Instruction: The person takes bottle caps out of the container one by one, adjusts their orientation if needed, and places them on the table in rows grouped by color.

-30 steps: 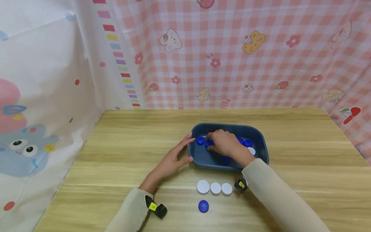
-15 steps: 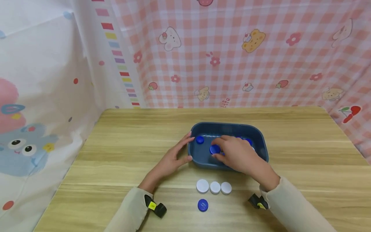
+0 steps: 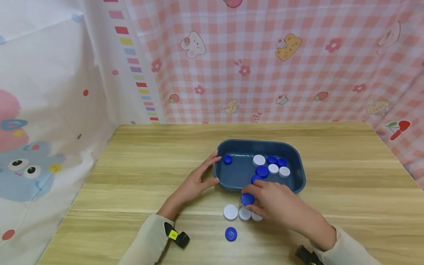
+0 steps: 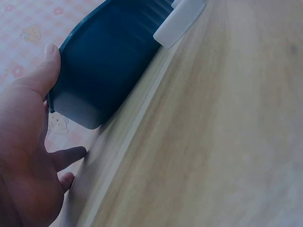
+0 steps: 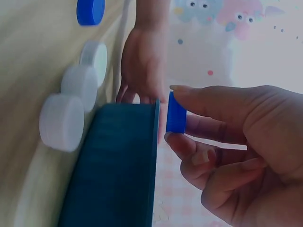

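My right hand point(image 3: 281, 204) pinches a blue bottle cap point(image 3: 247, 199) between thumb and fingertips, just outside the front wall of the dark blue box point(image 3: 236, 175). In the right wrist view the cap point(image 5: 176, 113) shows edge-on, level with the box rim. My left hand point(image 3: 195, 186) rests against the box's left end with fingers spread; the left wrist view shows its thumb point(image 4: 45, 71) at the rim. Below the box stand three white caps point(image 3: 230, 212) in a row, two of them partly behind the right hand. One blue cap point(image 3: 230, 234) lies in front of them.
Inside the box, a blue cap point(image 3: 227, 159) sits alone at the left, while several blue and white caps point(image 3: 273, 169) cluster at the right. The wooden table point(image 3: 149, 158) meets a pink checked cloth point(image 3: 215, 81) at the back.
The right hand has taken a blue cap from the box and carried it over the front rim toward me, uncovering the caps at the box's right. The left hand has stayed put.
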`<state>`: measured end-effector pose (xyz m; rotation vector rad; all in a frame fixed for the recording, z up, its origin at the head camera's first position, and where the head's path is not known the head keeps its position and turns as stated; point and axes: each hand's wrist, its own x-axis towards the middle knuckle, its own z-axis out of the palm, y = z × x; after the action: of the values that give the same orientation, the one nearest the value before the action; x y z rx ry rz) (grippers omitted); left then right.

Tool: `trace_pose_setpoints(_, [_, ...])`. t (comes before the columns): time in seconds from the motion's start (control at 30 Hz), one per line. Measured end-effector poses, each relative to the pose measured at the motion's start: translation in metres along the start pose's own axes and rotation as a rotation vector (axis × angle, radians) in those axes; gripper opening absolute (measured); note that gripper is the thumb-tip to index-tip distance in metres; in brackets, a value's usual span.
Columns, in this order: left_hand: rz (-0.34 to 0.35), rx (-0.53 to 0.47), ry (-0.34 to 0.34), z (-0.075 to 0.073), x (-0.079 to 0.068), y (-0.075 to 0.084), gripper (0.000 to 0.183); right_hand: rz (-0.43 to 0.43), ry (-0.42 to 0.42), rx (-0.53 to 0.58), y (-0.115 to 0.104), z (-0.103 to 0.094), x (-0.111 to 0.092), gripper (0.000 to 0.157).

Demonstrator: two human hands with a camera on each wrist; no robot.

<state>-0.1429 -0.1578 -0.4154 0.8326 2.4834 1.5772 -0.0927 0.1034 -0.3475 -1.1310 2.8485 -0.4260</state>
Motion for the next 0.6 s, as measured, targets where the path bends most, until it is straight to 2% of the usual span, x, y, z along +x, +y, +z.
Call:
trace_pose_setpoints(0.13, [-0.011, -0.001, -0.001, 0.001, 0.0, 0.001, 0.059, -0.044, -0.003, 0.029, -0.005, 0.006, -0.008, 0.027])
trace_pose_setpoints(0.23, [-0.014, 0.001, -0.004, 0.0, 0.0, 0.001, 0.059, -0.043, -0.025, 0.032, -0.009, 0.012, -0.013, 0.026])
trace_pose_setpoints(0.4, [-0.007, 0.008, 0.0, -0.001, 0.0, 0.002, 0.059, -0.024, -0.118, 0.066, -0.012, 0.028, -0.019, 0.022])
trace_pose_setpoints(0.6, [-0.011, 0.006, 0.002, -0.001, 0.0, 0.002, 0.059, -0.01, -0.19, 0.081, -0.016, 0.041, -0.023, 0.02])
